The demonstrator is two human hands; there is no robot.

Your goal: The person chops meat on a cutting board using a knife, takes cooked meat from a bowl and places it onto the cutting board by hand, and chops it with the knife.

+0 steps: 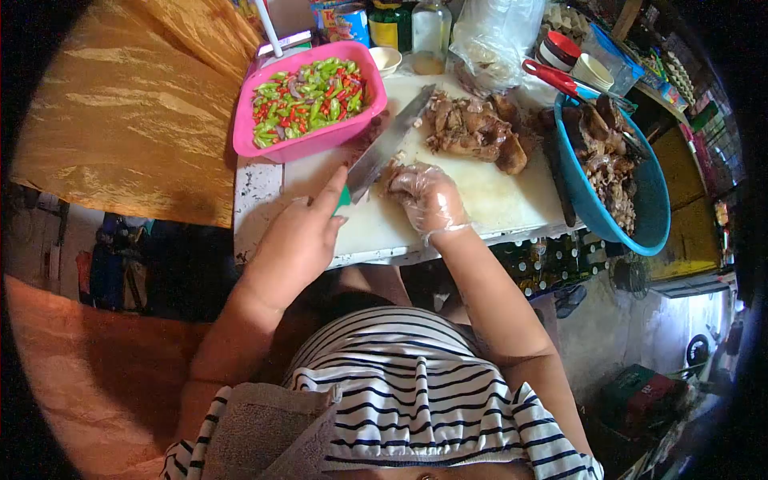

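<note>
My left hand (300, 240) is wrapped round the green handle of a knife (392, 140), its index finger stretched along the top of the handle. The broad blade points up and away over the white cutting board (496, 204). In a clear plastic glove, my right hand (432, 200) rests on the board just right of the blade. Its fingers curl over a small brown piece of meat (398, 182), mostly hidden under them. Beyond that hand lies a larger heap of cooked meat (476, 132). Small scraps cling near the blade.
A pink tub (312, 148) of chopped green and red chilies stands at the left. At the right, a blue basin (650, 204) holds more meat and a red-handled utensil (552, 78). Bottles (432, 36), a plastic bag (488, 56) and bowls (592, 72) line the back.
</note>
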